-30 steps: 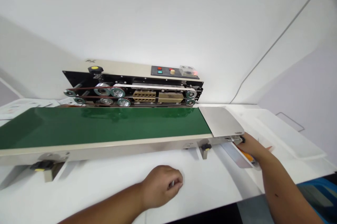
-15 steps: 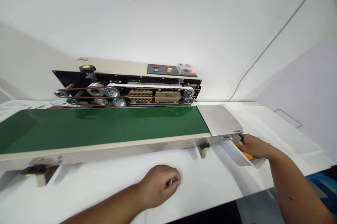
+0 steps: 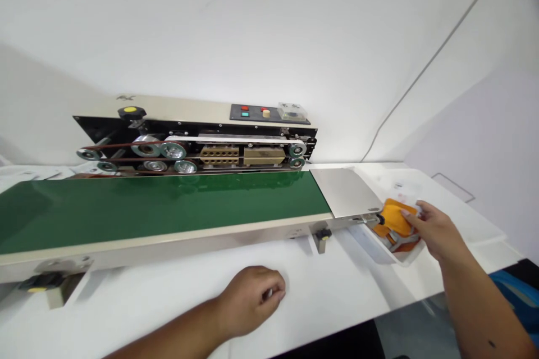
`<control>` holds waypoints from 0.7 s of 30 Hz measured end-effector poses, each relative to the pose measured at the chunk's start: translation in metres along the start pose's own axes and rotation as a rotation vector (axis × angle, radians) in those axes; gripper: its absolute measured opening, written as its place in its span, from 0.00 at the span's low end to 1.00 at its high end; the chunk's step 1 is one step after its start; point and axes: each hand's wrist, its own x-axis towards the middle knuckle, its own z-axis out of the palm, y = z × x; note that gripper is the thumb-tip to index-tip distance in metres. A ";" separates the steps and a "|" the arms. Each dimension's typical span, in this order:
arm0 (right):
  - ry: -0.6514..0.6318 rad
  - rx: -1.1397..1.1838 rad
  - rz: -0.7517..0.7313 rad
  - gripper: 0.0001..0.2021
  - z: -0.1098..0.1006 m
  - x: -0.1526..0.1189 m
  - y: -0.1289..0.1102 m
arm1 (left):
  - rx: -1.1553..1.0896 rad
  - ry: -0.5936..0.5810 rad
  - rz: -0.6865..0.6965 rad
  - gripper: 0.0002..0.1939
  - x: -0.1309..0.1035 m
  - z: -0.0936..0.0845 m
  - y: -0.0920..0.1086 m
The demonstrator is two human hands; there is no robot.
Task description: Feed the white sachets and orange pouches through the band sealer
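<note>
At the right, my right hand point(image 3: 435, 230) pinches the edge of an orange packet point(image 3: 398, 217) with a clear, printed upper part. The packet is above a white bin point(image 3: 406, 260) that holds more orange and grey items. My left hand point(image 3: 252, 300) rests on the white table with its fingers curled; whatever is inside them, if anything, is hidden. Between me and the wall stands a machine with a green conveyor belt point(image 3: 168, 207) and a metal end plate point(image 3: 347, 193).
Behind the belt, the machine's rollers and heating blocks point(image 3: 263, 155) line the back, below a control panel point(image 3: 252, 113). Black knobs point(image 3: 322, 234) stick out under the conveyor's front edge. A white tray point(image 3: 455, 213) lies at the far right. Papers lie at the back left.
My right hand has come up out of the bin with the orange packet, which now shows above the rim. The view has shifted slightly. My left hand keeps its pose.
</note>
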 end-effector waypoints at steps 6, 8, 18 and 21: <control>0.488 0.638 -0.029 0.30 -0.004 -0.013 -0.030 | -0.013 0.002 -0.013 0.06 0.001 -0.002 0.002; 0.503 0.718 -0.189 0.23 -0.005 -0.025 -0.053 | -0.016 0.002 -0.011 0.07 0.001 -0.002 0.002; 0.204 0.967 -0.414 0.12 0.039 -0.139 -0.136 | -0.095 0.146 -0.056 0.06 -0.002 -0.003 0.000; -0.202 0.813 -0.575 0.08 0.068 -0.182 -0.135 | -0.210 0.244 -0.005 0.09 -0.006 -0.005 -0.001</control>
